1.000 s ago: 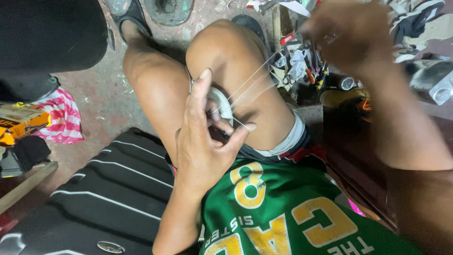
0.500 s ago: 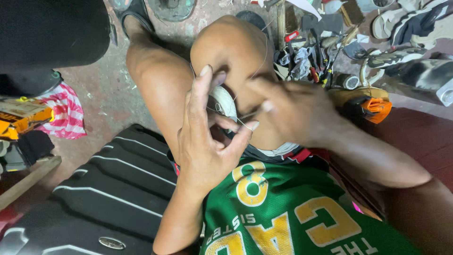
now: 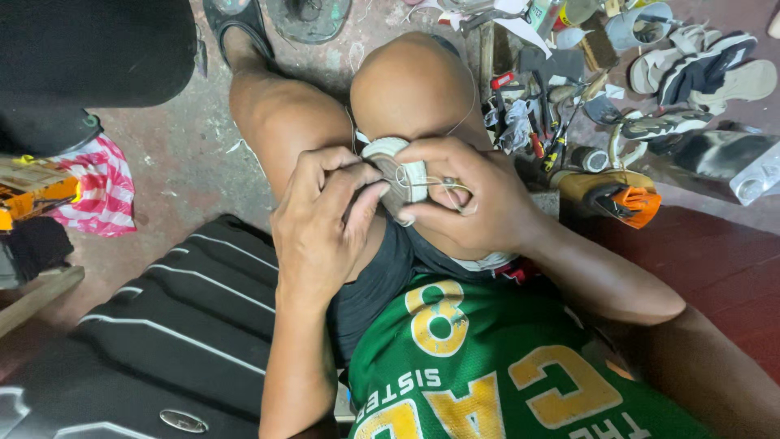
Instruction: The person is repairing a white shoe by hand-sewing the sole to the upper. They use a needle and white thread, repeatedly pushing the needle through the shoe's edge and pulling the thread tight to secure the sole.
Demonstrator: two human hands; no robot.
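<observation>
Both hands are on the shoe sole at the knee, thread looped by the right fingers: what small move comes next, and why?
Probably draw the thread taut with the right hand. It lies in a slack loop over those fingers, while the left hand pins the white shoe sole against the knee, so the sole looks braced for a pull.

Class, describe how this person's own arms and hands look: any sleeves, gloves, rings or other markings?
Both arms are bare to the picture's edge, no sleeves showing. The left hand and right hand wear no gloves, and no ring, watch or band is visible. The green jersey with yellow lettering seems sleeveless.
</observation>
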